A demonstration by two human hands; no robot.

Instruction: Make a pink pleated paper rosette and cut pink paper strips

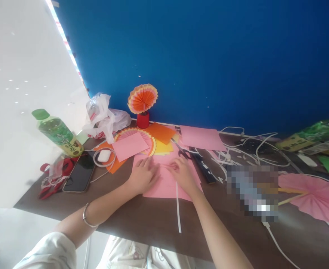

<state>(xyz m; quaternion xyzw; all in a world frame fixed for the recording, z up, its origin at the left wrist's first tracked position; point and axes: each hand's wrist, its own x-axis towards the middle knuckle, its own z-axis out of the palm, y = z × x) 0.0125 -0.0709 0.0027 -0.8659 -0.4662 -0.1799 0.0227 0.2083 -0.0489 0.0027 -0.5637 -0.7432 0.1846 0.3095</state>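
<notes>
My left hand [144, 175] lies on a pile of pink paper sheets [156, 190], fingers stretched forward over it. Between the hands a narrow pink paper strip [166, 165], seemingly folded, runs across the pile. At its right end, my right hand [183, 175] has thumb and fingers pinched together on it. The left end reaches near my left fingers, and contact there is unclear. A thin white strip [178, 213] extends from beneath my right hand toward the table's front edge. Dark-handled scissors [184, 152] lie just beyond my right hand.
Behind the hands are orange paper [161, 132], a pleated paper rosette [151, 149] and a paper fan flower [143, 99] in a red pot [143, 120]. Left are a bottle [59, 134] and phone [79, 173]; right, white cables [261, 149] and a pink fan [318, 198].
</notes>
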